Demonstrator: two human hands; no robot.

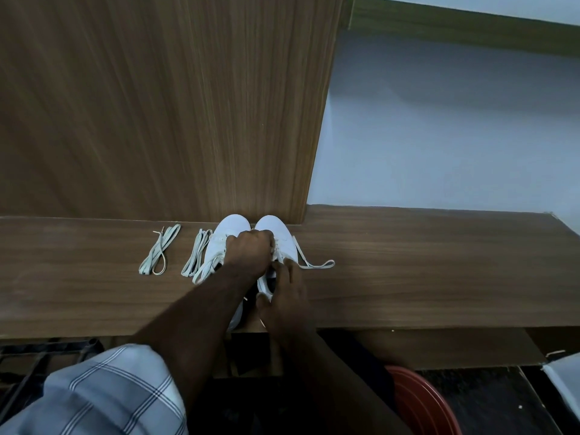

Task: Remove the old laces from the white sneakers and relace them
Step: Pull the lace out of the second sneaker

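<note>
On the wooden shelf, both hands work the right sneaker.

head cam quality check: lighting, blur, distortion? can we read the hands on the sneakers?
Head view: dim, flat light with a bluish cast on the wall; wide-angle bend along the wooden ledge; wood panel grain smeared, soft. White sneakers nearly blown out, eyelets unreadable. Left hand and right hand dark, finger detail on the lace lost.

Left hand hides right sneaker eyelets; grip unclear. Red bowl cut by bottom edge.
</note>
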